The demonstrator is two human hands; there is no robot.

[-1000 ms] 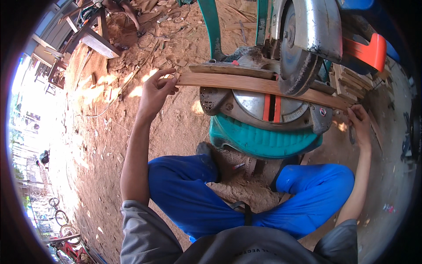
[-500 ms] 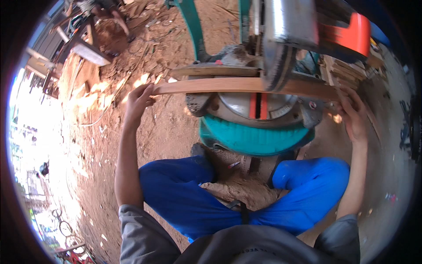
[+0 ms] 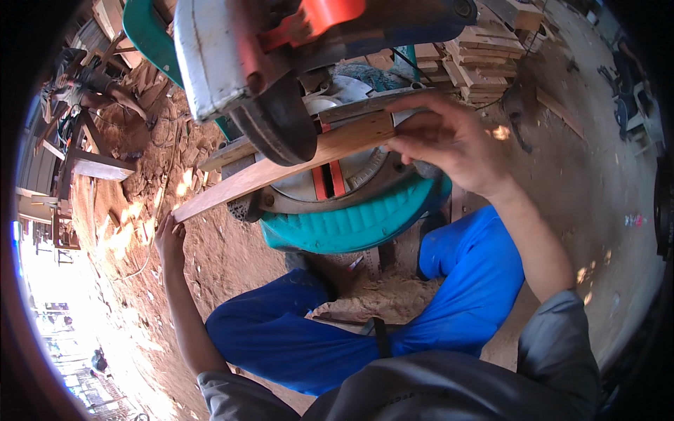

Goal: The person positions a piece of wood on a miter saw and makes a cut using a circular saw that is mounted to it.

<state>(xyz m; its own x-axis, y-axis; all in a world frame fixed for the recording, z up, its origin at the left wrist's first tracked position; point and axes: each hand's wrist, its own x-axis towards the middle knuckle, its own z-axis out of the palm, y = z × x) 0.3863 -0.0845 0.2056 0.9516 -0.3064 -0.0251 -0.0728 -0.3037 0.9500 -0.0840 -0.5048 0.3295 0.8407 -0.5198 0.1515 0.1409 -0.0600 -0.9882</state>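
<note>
A long, flat wooden strip (image 3: pixel 239 185) lies slantwise across the round metal table (image 3: pixel 295 188) of a mitre saw, in front of its fence. My left hand (image 3: pixel 170 240) grips the strip's lower left end, well out past the saw. At the opposite end, close beside the saw table, my right hand (image 3: pixel 449 144) pinches the wood between thumb and fingers. Over the strip hangs the saw head with its dark round blade guard (image 3: pixel 277 130) and orange handle (image 3: pixel 323 17). The blade itself cannot be made out. A teal base (image 3: pixel 337 224) curves below the table.
Stacked boards (image 3: pixel 484 59) stand behind the saw on the right. A teal chair-like frame (image 3: pixel 146 38) rises behind it on the left. Wood scraps and sawdust litter the dirt floor (image 3: pixel 168 133). Farther left is another person (image 3: pixel 95 88) beside timber.
The view has swung, so the saw appears farther left and tilted. The strip has slid left across the saw table, bringing my right hand in close to it; both hands still hold the ends.
</note>
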